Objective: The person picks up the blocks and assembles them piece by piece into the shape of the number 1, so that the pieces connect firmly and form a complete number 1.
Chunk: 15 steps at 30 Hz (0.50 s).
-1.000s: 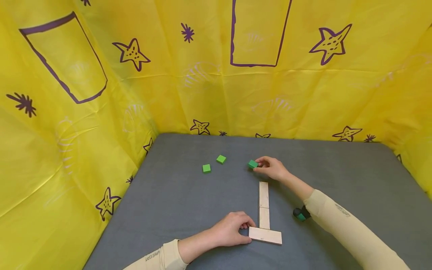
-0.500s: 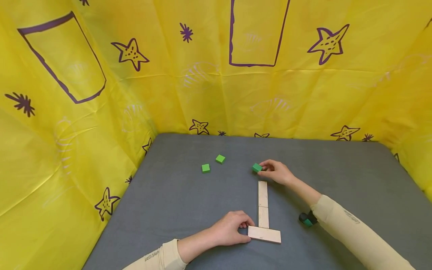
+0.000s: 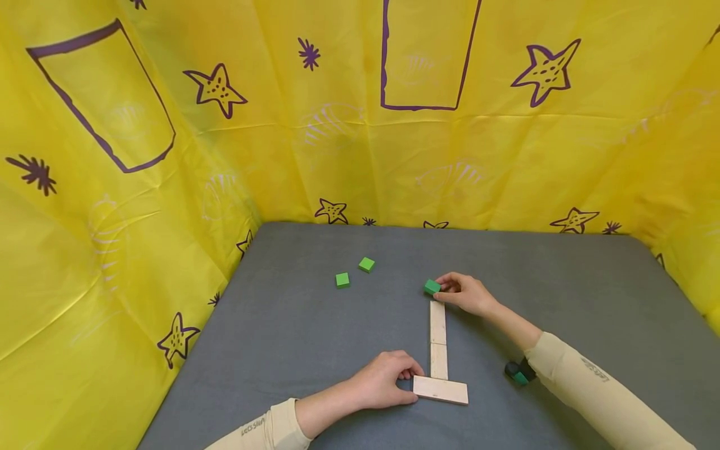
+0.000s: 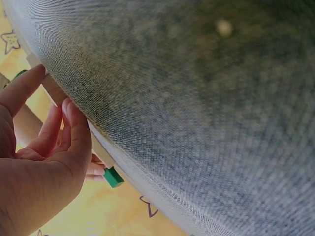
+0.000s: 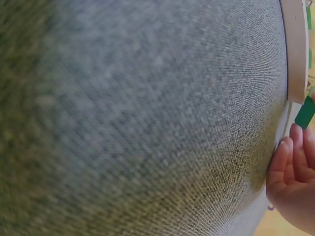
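Observation:
Pinched in the fingers of my right hand [image 3: 465,295] is a dark green block [image 3: 432,287], right at the far end of a pale wooden plank [image 3: 437,322]. A second plank [image 3: 439,361] continues the line toward me, end to end with it. Across the near end lies a third wooden plank [image 3: 441,390], making an upside-down T. My left hand [image 3: 385,381] grips that crosswise plank by its left end, thumb in front and fingers behind. In the right wrist view, the green block [image 5: 306,112] sits at the fingertips, close to the wood's end [image 5: 296,54].
Two light green blocks, one nearer [image 3: 342,280] and one farther [image 3: 367,265], lie on the grey table [image 3: 292,325] toward the back. A small black and green device [image 3: 517,373] shows by the right wrist. Yellow patterned cloth [image 3: 337,156] walls the table's back and sides.
My right hand has brought the dark green block nearer and slightly right, to the far end of the plank line. The left hand and the planks stay in place.

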{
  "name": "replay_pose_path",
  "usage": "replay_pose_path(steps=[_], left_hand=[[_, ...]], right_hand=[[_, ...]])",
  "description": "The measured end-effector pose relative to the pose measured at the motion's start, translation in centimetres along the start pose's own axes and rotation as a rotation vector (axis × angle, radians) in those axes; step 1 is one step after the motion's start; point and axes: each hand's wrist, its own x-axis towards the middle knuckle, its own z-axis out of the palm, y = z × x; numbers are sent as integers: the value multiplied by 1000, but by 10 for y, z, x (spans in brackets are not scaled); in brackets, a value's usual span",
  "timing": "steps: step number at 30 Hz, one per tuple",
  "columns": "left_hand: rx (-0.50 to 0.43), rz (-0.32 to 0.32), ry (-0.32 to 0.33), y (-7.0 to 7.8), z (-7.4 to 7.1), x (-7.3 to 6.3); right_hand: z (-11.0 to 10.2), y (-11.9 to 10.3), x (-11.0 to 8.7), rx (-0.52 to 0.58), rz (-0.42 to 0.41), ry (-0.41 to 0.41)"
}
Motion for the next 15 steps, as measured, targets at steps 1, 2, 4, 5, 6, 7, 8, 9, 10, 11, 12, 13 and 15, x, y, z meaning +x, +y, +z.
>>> replay_pose_path(steps=[1, 2, 4, 5, 6, 7, 8, 9, 10, 11, 12, 13, 15], left_hand=[[2, 2, 2, 0, 0, 0], [3, 4, 2, 0, 0, 0], [4, 6, 3, 0, 0, 0], [5, 6, 2, 0, 0, 0], [5, 6, 2, 0, 0, 0], [5, 5, 0, 0, 0, 0], [4, 4, -1, 0, 0, 0], [2, 2, -2, 0, 0, 0], [0, 1, -3, -1, 0, 0], [0, 0, -3, -1, 1, 0], [-1, 0, -4, -1, 1, 1], [-2, -1, -4, -1, 1, 1], [-1, -1, -4, -1, 1, 0]], right_hand=[[0, 0, 0, -4, 1, -1], [1, 0, -1, -7, 2, -2], [1, 1, -2, -14, 5, 0], [1, 1, -2, -16, 6, -1], [2, 1, -3, -21, 7, -1], [2, 1, -3, -23, 7, -2], [3, 1, -3, -27, 6, -2], [3, 2, -4, -31, 5, -2], [3, 2, -4, -33, 4, -3], [4, 3, -4, -36, 2, -4], [4, 3, -4, -37, 2, -4], [4, 4, -4, -37, 1, -3], [4, 5, -4, -39, 3, -2]])
